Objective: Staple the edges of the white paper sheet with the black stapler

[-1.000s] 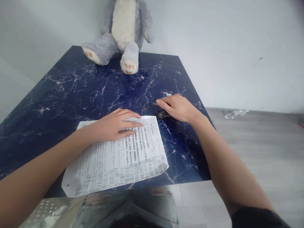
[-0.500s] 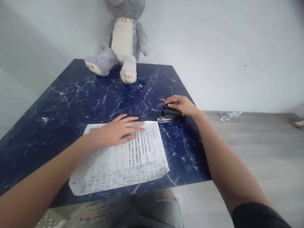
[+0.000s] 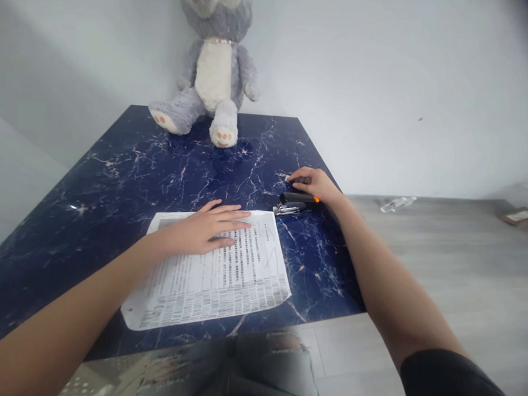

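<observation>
My left hand lies flat with its fingers spread on a printed sheet of paper, pressing on its upper part. The sheet has lines of text and rows of pencil-like strokes along its near edge. My right hand is just behind the stapler, fingers curled and fingertips down at the table. At those fingertips shows a small pale piece, too small to name. A black stapler with an orange end lies beside the paper's far right corner, below my right hand.
A large grey-and-white plush toy sits at the far edge of the dark blue marbled table, against the wall. On the floor to the right lie a clear plastic item and a small brown box.
My right hand has barely moved, and the pale piece at its fingertips now shows more clearly. My left hand stays on the paper. The view has tilted up slightly.
</observation>
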{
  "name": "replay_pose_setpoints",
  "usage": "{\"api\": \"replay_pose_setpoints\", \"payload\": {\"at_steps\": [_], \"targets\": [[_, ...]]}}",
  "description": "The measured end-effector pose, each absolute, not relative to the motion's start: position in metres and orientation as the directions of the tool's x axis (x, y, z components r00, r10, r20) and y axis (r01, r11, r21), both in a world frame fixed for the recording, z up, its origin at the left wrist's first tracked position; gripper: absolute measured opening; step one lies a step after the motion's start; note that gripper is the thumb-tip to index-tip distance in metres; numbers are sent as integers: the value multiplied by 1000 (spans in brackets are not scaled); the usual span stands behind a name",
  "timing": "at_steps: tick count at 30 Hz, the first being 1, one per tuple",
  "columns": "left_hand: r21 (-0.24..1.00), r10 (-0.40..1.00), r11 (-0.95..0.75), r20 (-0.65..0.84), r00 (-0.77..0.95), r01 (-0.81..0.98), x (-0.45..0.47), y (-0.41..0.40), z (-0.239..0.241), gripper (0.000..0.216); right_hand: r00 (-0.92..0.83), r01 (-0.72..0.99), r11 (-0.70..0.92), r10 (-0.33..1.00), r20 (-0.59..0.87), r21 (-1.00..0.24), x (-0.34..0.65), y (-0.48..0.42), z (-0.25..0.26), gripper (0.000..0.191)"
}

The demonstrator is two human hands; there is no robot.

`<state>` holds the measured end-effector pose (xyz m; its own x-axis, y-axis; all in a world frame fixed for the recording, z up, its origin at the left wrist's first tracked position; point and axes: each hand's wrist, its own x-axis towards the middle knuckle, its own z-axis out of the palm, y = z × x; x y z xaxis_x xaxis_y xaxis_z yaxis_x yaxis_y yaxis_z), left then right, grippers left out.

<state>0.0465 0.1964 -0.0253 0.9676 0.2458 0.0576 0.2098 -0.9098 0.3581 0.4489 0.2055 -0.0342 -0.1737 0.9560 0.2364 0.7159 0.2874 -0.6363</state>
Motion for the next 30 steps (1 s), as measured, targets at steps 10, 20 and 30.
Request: {"api": "replay_pose_setpoints", "payload": {"at_steps": [10,20,30], "targets": [[310,306,-919,164,938,245,58,181,-27,44,-84,775,246,953,291,-583,449,210,-42,24],[662,564,-716,363,742,221,65,176,-16,20,16,793,379,770,638,-477,382,169,11,22],[984,715,-160,57,697,84,66,174,-21,20,-573,364,819,573,587,-444,293,146,-4,21]]}}
